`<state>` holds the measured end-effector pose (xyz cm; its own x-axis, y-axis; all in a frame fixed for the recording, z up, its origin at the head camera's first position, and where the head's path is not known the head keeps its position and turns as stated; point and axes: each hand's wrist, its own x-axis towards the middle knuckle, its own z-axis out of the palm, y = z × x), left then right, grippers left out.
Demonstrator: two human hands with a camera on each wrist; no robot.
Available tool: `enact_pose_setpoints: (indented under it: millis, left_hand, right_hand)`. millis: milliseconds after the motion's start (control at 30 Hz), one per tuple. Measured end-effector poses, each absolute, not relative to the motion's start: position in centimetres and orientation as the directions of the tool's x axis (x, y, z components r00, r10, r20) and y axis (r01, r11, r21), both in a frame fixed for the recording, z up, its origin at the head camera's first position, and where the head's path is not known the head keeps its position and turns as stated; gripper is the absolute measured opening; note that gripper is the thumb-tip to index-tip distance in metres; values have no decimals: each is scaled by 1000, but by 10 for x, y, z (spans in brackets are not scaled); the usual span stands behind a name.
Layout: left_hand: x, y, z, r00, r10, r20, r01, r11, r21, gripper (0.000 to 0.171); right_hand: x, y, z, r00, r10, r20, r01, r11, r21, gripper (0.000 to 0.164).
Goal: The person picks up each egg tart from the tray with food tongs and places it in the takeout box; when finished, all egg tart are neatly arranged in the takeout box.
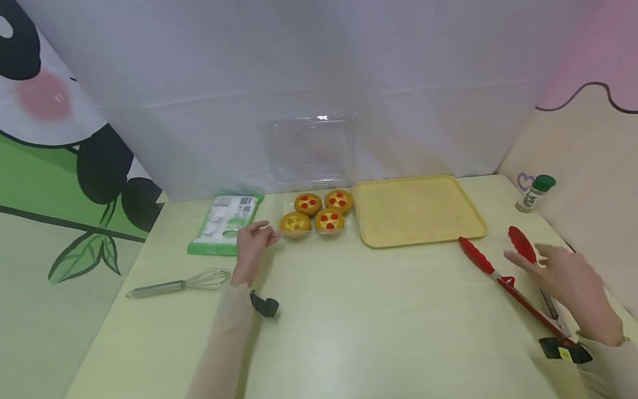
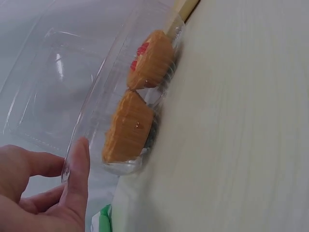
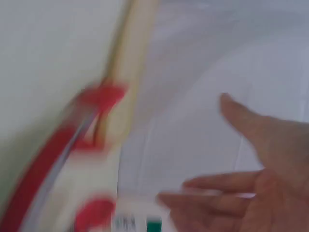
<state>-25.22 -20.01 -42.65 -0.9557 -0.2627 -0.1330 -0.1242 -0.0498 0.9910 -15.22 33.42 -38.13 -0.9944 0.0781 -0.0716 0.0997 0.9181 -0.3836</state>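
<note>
My left hand pinches the near-left rim of a clear plastic clamshell box between thumb and fingers. Its transparent lid stands raised against the back cloth. Inside the base sit several tarts, most topped with red pieces and one plain yellow. Over on the right, my right hand hovers above red-tipped tongs, fingers spread and nothing held. The tongs lie on the table with their arms apart, partly covered by that hand in the head view. In the right wrist view the tongs look blurred.
A yellow tray lies directly right of the box. Left of it are a white-and-green packet and a wire whisk. A green-capped shaker bottle stands at the back right, by the side wall.
</note>
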Motion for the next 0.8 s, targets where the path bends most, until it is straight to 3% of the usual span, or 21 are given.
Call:
enact_pose_setpoints:
  millis: [100,367,567,800]
  left_hand:
    - [-254,-205,-421,-969,-204,-140,-144,5,990,44]
    - [-267,-220,-397,-982,-13,-186,-183,273,945,53]
    - [-300,-227,-378,-979,36,-202,-172,393,903,52]
    - [-332,-232,-374,-979,55,-195,-148,466,872,49]
  right_hand:
    - [-179,304,-365,-999,-47,20,-50,836,-547,67]
    - [-248,207,-339,-969,-243,52,-181,545,-819,58]
    - [-309,158,-346,-978,-201,46,-115,342,-933,64]
    - [-363,117,-385,-962,-244,-119,34,325,-945,61]
